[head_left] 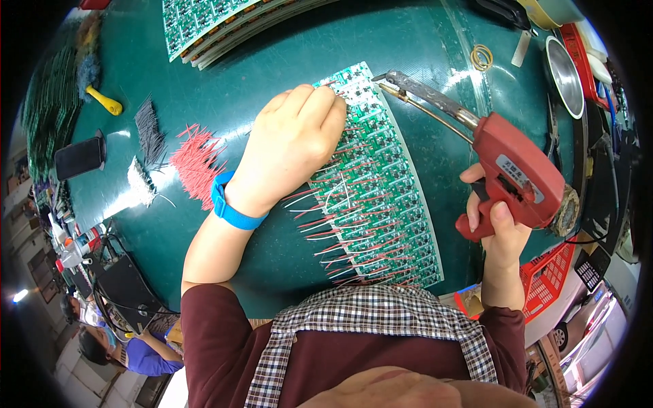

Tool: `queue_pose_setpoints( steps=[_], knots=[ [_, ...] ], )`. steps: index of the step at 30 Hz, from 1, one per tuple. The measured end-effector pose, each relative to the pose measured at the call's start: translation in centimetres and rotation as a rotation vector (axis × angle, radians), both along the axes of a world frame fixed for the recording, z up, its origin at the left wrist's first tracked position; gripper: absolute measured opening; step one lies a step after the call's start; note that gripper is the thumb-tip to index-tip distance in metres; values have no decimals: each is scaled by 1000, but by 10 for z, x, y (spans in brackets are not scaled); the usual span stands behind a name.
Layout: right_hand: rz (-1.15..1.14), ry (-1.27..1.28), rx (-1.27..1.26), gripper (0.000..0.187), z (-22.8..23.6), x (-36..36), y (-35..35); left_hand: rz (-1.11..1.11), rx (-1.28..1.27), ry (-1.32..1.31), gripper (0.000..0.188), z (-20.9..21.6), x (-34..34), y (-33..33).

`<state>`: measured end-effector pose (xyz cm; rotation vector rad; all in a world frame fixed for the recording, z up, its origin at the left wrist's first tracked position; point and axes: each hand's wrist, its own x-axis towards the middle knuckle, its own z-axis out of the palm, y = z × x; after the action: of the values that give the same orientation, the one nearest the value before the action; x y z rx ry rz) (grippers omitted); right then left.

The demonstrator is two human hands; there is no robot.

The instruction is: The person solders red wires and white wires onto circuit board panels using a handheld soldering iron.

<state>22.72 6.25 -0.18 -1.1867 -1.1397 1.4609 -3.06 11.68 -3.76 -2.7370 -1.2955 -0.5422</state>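
Observation:
My right hand (505,238) grips the handle of a red soldering gun (522,170), with a finger at its trigger. The gun's long metal barrel and thin feed tube point left, the tip just off the far right edge of a green circuit board panel (408,204). Over the panel's far left part, my left hand (292,136) is closed with its fingers bent down. The fingertips and what they hold are hidden; a bit of red shows beside them. Rows of red and white wires (340,231) stick out from the nearer part of the panel.
Piles of red wires (197,163), black wires (149,129) and white wires (140,182) lie left on the green table. Stacked panels (211,30) stand at the back. A phone (80,156), a yellow-handled brush (103,100) and a metal bowl (564,76) sit farther out.

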Motion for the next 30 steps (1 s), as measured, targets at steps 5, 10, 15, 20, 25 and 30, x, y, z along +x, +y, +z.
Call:
queue_pose_setpoints(
  steps=[5,10,15,20,25,30],
  knots=[
    [-7,16,-5,57,1,0,-2,47,13,-82,13,-4,-3,1],
    [68,15,-91,53,0,1,-7,-28,132,-103,13,1,1,-7],
    [101,2,-132,51,0,1,-12,-32,-20,-59,20,1,2,-12],
    [110,6,-149,47,0,2,-14,-13,-58,-82,26,1,2,-13],
    [106,9,-167,46,-1,2,-15,-30,-69,-94,26,1,2,-12],
    [123,-44,-150,53,-5,3,-17,-33,-91,-91,26,2,3,-12]
  ],
)
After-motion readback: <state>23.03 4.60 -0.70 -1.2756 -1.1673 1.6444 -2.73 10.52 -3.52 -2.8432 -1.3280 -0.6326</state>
